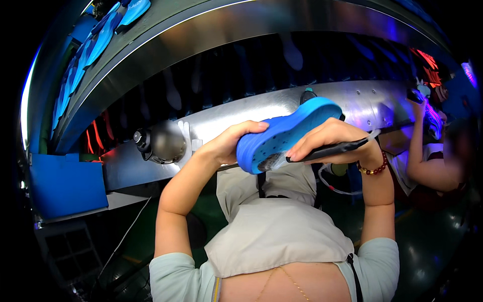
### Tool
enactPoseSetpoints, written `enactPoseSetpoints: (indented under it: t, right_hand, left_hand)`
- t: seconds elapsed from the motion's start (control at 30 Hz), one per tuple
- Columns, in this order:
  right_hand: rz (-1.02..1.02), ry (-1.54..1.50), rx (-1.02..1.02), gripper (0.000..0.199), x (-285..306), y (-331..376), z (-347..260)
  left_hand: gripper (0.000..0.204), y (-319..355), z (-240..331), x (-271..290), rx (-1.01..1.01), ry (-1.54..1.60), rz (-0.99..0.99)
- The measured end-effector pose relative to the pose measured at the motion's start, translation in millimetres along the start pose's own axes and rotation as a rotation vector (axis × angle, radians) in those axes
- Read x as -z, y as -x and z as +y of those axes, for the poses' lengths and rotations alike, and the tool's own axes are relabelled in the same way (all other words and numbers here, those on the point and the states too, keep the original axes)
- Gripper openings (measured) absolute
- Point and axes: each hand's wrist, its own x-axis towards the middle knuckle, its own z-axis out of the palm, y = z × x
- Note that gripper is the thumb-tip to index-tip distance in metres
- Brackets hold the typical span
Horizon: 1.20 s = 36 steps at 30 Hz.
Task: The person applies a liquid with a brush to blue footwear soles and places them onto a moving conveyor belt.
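Blue foam clog (287,133) is the landmark: held up at chest height, just in front of the curved steel machine (282,108), sole side up, holed upper facing down. Left hand (229,143) is clamped on the clog's toe end, fingers curled over the top edge. Right hand (329,138) rests on the clog's heel side & grips a black tool (332,149), tip poked at the clog's lower rim, w/ a thin clear tube trailing off its back end. Bead bracelet (373,170) sits on the right wrist, just right of the clog.

Clog looks light, springy, a bit squashy; prob. slick-skinned moulded foam, not fragile. Best hold seems the toe or heel ends, thumb under the sole, since the middle likely flexes.

Beige apron (274,229) hangs below the clog. Round grey motor housing (163,143) sits left of it; blue box (65,183) further left. Another person's arm (420,151) works well right of it.
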Motion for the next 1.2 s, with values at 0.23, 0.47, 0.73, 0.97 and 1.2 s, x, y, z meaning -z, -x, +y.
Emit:
enactPoseSetpoints:
  t: [0.23,0.47,0.73,0.97,1.2]
  right_hand:
    - [0.075,-0.005,-0.087,0.019,8,15,7]
    - [0.297,-0.019,-0.303,0.021,14,23,-15]
    - [0.369,0.137,0.029,0.021,-8,26,-35]
    - [0.725,0.053,-0.185,0.015,-17,-4,22]
    - [0.35,0.559,0.102,0.009,-55,4,-4]
  left_hand:
    - [0.07,11,0,0,-0.037,-0.035,0.087]
    - [0.062,29,-1,16,-0.172,-0.04,0.075]
    - [0.058,45,13,39,-0.284,0.543,-0.215]
    - [0.088,-44,-18,-2,-0.587,0.549,-0.278]
    - [0.089,-40,-15,12,-0.728,0.56,0.083]
